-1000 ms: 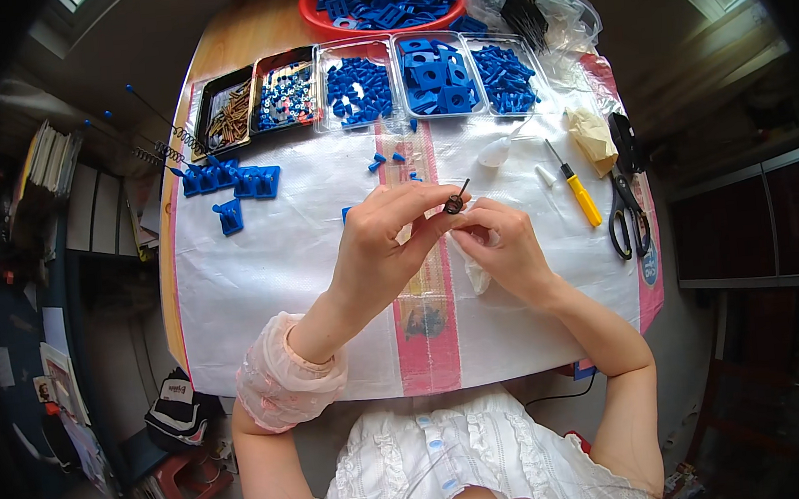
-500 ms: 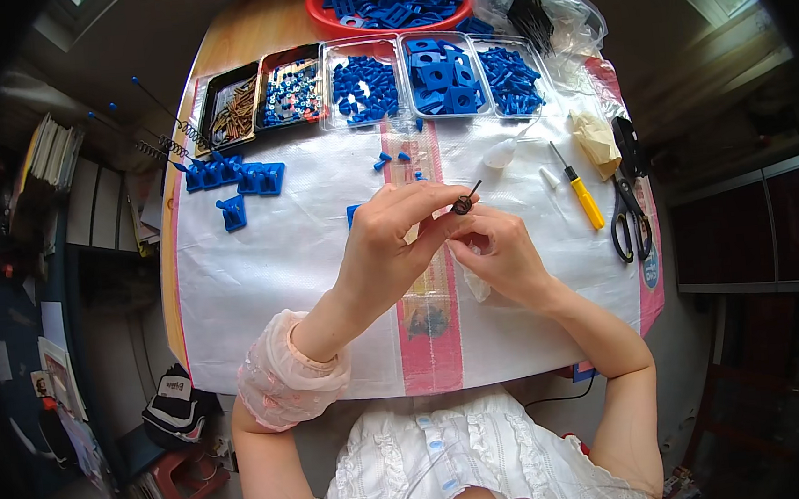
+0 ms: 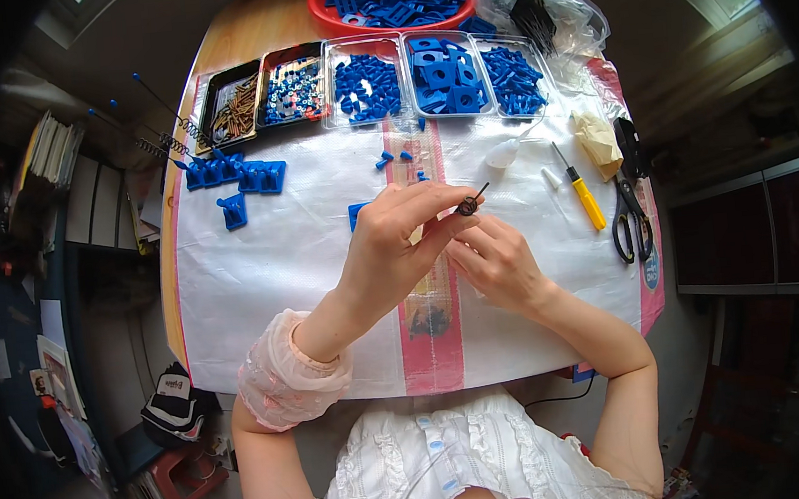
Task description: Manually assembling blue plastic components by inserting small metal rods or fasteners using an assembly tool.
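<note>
Over the middle of the table, my left hand (image 3: 389,236) pinches a small black coil spring (image 3: 467,207) between thumb and fingers. A straight wire end sticks up from the coil. Close against it on the right is my right hand (image 3: 502,265), its fingers curled together below the spring; whatever they grip is hidden. A blue plastic piece (image 3: 357,216) lies partly covered by my left hand. Several small blue plugs (image 3: 383,162) are scattered just beyond. At the left, blue blocks (image 3: 261,177) stand grouped, some carrying springs (image 3: 152,149) on wires with blue tips.
Clear and black trays of blue parts (image 3: 366,88), screws (image 3: 237,110) and nuts (image 3: 292,94) line the far side. Behind them stands a red basin (image 3: 465,10). Rightward lie a white squeeze bottle (image 3: 502,154), a yellow-handled screwdriver (image 3: 587,202) and black scissors (image 3: 643,235).
My right hand has turned and closed up beneath the spring, and a pale see-through thing below it is now out of sight. My left hand keeps its hold nearly unmoved.
</note>
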`<state>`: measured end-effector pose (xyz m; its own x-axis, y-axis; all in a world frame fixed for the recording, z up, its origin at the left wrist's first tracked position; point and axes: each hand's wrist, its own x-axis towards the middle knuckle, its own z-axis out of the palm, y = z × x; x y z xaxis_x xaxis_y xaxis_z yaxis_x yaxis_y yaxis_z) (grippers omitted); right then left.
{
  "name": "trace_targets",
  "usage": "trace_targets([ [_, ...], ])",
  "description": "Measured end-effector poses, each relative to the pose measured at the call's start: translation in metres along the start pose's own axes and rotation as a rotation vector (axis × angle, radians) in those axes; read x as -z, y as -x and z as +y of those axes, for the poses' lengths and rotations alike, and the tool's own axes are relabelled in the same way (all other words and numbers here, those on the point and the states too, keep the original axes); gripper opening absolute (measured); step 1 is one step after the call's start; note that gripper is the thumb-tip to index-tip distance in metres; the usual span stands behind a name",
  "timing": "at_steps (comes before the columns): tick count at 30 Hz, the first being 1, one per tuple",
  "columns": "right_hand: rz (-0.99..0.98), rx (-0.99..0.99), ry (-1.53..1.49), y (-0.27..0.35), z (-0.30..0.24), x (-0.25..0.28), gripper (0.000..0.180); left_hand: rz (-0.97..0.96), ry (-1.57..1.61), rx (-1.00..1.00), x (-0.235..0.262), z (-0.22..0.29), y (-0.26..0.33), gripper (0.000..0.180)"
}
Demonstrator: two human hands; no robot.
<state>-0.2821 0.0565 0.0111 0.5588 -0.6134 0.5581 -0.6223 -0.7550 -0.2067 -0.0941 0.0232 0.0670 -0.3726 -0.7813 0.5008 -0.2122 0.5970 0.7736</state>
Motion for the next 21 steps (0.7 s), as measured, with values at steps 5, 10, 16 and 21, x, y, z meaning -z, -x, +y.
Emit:
trace_targets([
  [5, -0.011, -0.031, 0.005, 0.0000, -0.0009, -0.0006, 0.014, 0.002, -0.001, -0.002, -0.0003, -0.0010, 0.0007, 0.023],
  [10, -0.030, -0.077, 0.006, 0.0004, 0.0008, 0.0033, 0.013, -0.007, 0.002, 0.008, 0.0004, -0.0002, 0.0009, 0.023],
  [16, 0.033, -0.300, -0.130, 0.0013, 0.0079, 0.0061, 0.009, -0.003, 0.023, 0.007, 0.0003, -0.0006, 0.0005, 0.023],
  [21, -0.030, -0.621, -0.521, -0.0072, 0.0076, 0.0057, 0.008, 0.004, 0.023, 0.002, -0.0001, 0.0010, -0.0001, 0.023],
])
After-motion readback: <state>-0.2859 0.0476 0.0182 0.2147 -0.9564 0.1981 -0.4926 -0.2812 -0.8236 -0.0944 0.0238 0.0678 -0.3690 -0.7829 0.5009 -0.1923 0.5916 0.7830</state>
